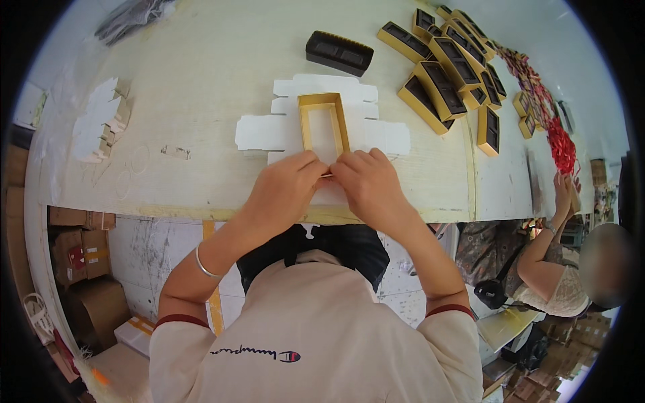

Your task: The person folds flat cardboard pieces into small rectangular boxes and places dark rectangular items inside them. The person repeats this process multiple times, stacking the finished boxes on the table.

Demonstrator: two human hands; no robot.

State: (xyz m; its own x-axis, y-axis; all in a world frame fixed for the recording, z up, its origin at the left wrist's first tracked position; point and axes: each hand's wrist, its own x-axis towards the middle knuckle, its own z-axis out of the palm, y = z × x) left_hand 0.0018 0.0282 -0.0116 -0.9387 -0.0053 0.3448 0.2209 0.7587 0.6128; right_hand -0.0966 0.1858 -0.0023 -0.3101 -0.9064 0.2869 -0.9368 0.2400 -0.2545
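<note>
A gold rectangular box frame (320, 101) stands on flat white card blanks (262, 133) in front of me, with its long sides pointing away. White card shows through its inside. My left hand (285, 185) and my right hand (369, 183) meet at the near end of the box, fingers closed and pinching its edge. The fingers hide most of that near edge. Beyond the box lies a dark stack of nested black plastic trays (339, 52), apart from both hands.
Many gold boxes with black inserts (447, 74) are piled at the far right. White folded card pieces (101, 124) stand at the left. A co-worker's hands (566, 195) hold red ribbon (561, 148) at the right end of the table. Cardboard cartons (87, 258) sit below left.
</note>
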